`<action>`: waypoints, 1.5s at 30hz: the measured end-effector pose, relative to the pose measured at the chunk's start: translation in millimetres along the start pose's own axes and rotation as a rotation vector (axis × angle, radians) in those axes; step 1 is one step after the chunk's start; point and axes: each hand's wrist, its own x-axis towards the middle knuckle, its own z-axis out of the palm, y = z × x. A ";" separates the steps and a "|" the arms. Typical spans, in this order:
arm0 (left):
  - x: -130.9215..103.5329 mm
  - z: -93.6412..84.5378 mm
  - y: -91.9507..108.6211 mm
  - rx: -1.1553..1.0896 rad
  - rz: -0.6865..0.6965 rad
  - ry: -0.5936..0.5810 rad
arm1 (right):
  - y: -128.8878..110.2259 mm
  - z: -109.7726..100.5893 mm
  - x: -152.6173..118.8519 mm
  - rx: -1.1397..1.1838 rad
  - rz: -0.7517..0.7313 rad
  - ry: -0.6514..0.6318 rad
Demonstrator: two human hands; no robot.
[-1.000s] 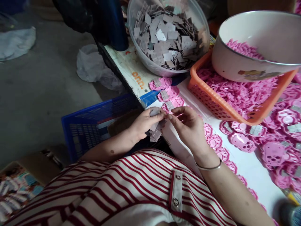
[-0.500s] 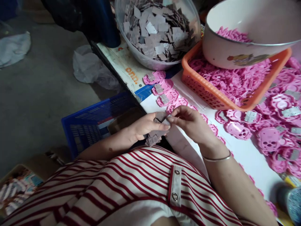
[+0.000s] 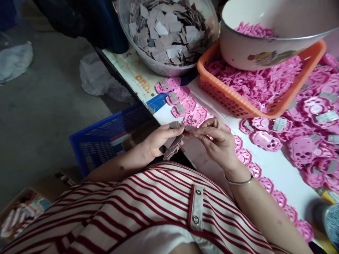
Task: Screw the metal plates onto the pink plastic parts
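My left hand [image 3: 161, 139] is closed around a stack of small flat grey plates [image 3: 172, 148], its thumb pressing on top. Just right of it, the fingertips of my right hand [image 3: 215, 139] pinch one thin grey plate [image 3: 189, 128] at the edge of the stack. Behind my hands, a row of pink plastic shells [image 3: 195, 116] runs along the table edge. The shells at the far end, such as the pink shell with a grey plate [image 3: 182, 107], carry grey plates. Nearer shells [image 3: 254, 170] in the row show no grey plate.
A clear bowl [image 3: 209, 63] of grey plates stands at the back. Right of it, an orange basket [image 3: 239, 104] of small pink parts bears an enamel basin [image 3: 267, 56]. Pink shells [image 3: 302, 150] are heaped at right. A blue crate [image 3: 92, 141] stands below the table's left edge.
My right hand has shifted slightly right, and the plate in its fingers now shows between the hands. The camera view has moved a little, uncovering more of the near row of shells.
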 end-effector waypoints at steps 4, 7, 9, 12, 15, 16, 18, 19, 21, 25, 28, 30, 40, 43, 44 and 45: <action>-0.2 0.4 -0.5 -0.012 0.008 -0.003 | 0.4 -16.5 -2.5 -0.101 -0.203 -0.156; -1.0 2.9 -3.8 0.021 -0.011 -0.071 | -4.3 -21.7 -1.7 -0.028 -0.145 -0.222; -2.0 6.7 -6.7 0.016 0.013 -0.069 | -7.5 -18.3 -1.0 0.055 -0.002 -0.140; -3.1 14.3 -9.8 -0.036 0.094 0.030 | -8.3 -4.6 -2.4 0.331 0.318 0.051; -2.4 20.5 -11.1 -0.042 0.196 0.107 | -5.6 11.3 -5.8 0.492 0.514 0.109; -1.9 21.8 -11.4 -0.035 0.219 0.119 | -4.9 15.1 -6.5 0.490 0.533 0.104; -0.6 22.8 -12.1 -0.023 0.236 0.124 | -4.4 18.8 -6.6 0.468 0.540 0.089; 0.0 22.6 -12.5 -0.019 0.232 0.111 | -4.8 18.6 -5.9 0.454 0.542 0.083; 1.0 21.0 -13.7 0.006 0.216 0.055 | -6.6 15.3 -3.6 0.406 0.549 0.056; 2.1 17.6 -16.6 0.087 0.200 -0.007 | -11.4 7.4 -0.1 0.281 0.561 0.002; 2.8 17.3 -17.6 0.066 0.190 0.046 | -12.6 6.7 0.6 0.207 0.566 -0.005; 3.4 17.1 -17.1 0.035 0.177 0.081 | -12.0 7.0 1.7 0.158 0.564 0.013; 3.2 10.9 -11.5 -0.026 0.185 0.142 | 6.5 0.8 31.8 -0.156 0.602 0.046; 2.4 10.4 -10.3 -0.036 0.189 0.149 | 8.5 2.0 36.7 -0.233 0.590 0.044; 2.5 10.0 -9.7 -0.039 0.193 0.153 | 6.7 2.3 36.3 -0.257 0.575 0.057; 2.8 9.6 -9.0 -0.041 0.201 0.157 | 3.8 2.6 34.7 -0.276 0.559 0.074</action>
